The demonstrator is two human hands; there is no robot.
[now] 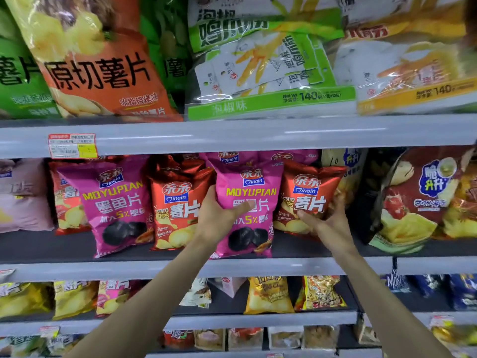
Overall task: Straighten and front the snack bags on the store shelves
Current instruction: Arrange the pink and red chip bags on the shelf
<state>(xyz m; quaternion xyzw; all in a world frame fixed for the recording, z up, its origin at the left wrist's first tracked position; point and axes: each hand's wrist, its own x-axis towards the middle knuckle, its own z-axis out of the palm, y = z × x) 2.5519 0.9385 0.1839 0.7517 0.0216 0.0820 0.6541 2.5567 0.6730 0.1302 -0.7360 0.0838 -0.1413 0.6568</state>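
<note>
Middle shelf (77,268), front row: 2 magenta MOYUPIAN bags and 2 red potato-chip bags, alternating magenta/red/magenta/red. More magenta and red tops show behind them, count unclear. The left magenta bag (116,205) stands tilted, and the left red bag (175,213) is just beside it, upright. Left hand (215,218) grips the centre magenta bag (249,187) by its left edge, thumb laid across the front, fingers hidden behind. That bag stands upright at the shelf's front lip. Right hand (327,218) pinches the right red bag (307,195) at its lower right, thumb on the front, fingers wrapped behind. This bag leans slightly and touches the centre magenta bag. Both forearms are bare, reaching up from the bottom of the frame and converging. One price tag (73,146) sits on the rail above.
</note>
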